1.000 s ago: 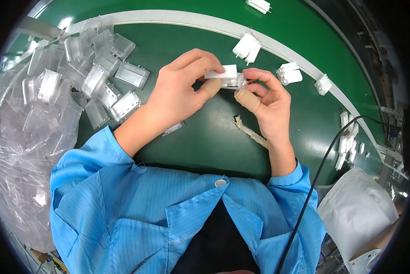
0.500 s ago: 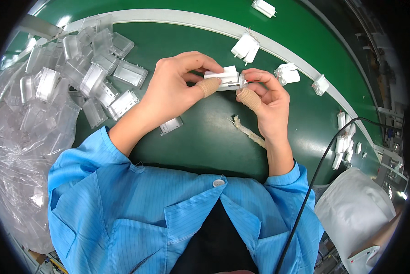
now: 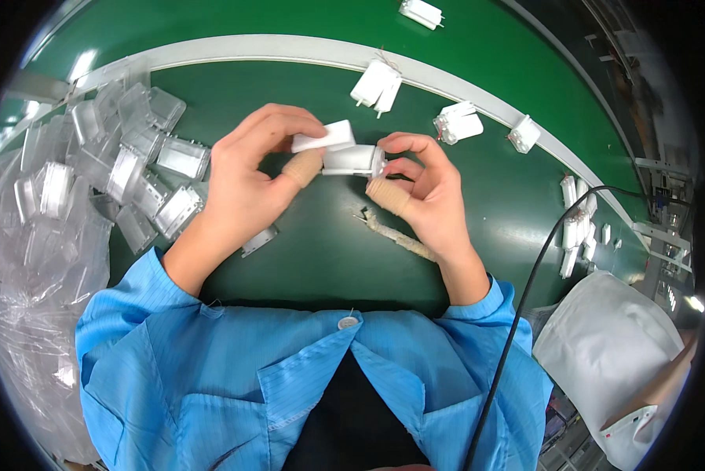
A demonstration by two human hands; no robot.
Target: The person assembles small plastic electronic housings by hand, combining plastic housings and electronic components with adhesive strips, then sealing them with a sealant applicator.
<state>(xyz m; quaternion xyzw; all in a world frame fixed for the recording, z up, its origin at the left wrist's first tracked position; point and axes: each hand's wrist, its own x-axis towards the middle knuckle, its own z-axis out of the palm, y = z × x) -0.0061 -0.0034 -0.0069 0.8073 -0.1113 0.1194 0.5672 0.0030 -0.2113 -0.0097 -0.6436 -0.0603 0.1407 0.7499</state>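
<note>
My left hand pinches a flat white plastic cover between thumb and fingers, its thumb wearing a tan finger cot. My right hand holds a small white plastic box part just below and to the right of the cover, and its thumb wears a cot too. The two white pieces touch above the green belt. Blue sleeves come in from the lower edge.
A heap of clear plastic cases lies at the left beside crumpled clear bags. Several white parts sit along the curved white rail. A frayed strip lies under my right hand; a black cable runs at the right.
Both hands have risen slightly from the belt, and the flat cover in my left hand has tilted up, lifting off the box part.
</note>
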